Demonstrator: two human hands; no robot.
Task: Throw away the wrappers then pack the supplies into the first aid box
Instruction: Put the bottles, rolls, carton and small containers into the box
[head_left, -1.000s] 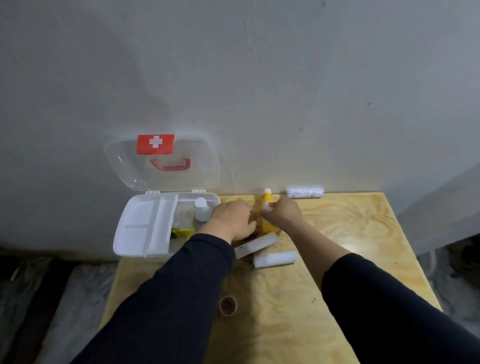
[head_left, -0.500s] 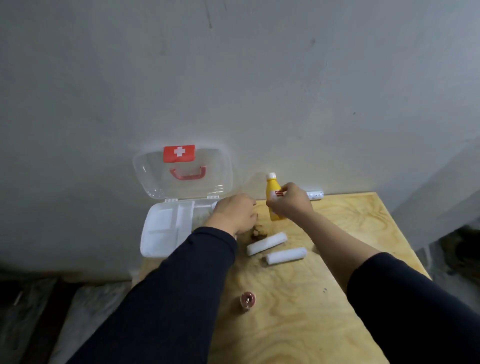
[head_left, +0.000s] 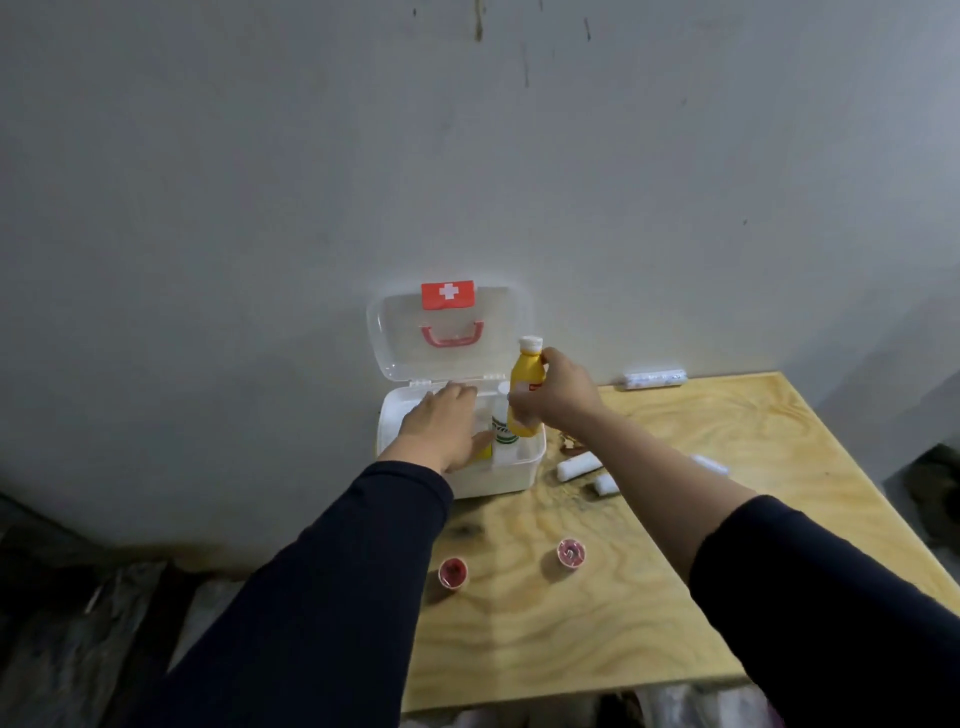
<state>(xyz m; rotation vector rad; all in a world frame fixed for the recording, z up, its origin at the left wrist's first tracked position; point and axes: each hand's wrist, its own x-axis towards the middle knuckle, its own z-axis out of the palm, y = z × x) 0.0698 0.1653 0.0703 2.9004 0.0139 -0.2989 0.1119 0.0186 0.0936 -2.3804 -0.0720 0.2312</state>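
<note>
The white first aid box (head_left: 511, 475) stands open at the table's back left, its clear lid (head_left: 395, 332) with a red cross label leaning on the wall. My right hand (head_left: 558, 397) holds a yellow bottle (head_left: 525, 389) with a white cap upright over the box's right end. My left hand (head_left: 447, 423) lies spread over the box's inside, fingers apart, holding nothing I can see. A white bottle with green print (head_left: 503, 434) stands inside the box. Two white gauze rolls (head_left: 576, 465) lie just right of the box, partly behind my right forearm.
Two small red-centred tape rolls (head_left: 453, 571) (head_left: 571, 553) lie on the plywood table (head_left: 597, 623) toward me. A wrapped white roll (head_left: 655, 378) rests against the grey wall at the back. Another white roll (head_left: 709, 464) shows beyond my right forearm. Small brown debris (head_left: 566, 444) lies by the box.
My right hand has lifted the yellow bottle off the table and carried it left over the box. My left hand moved into the open box. The camera view shifted left.
</note>
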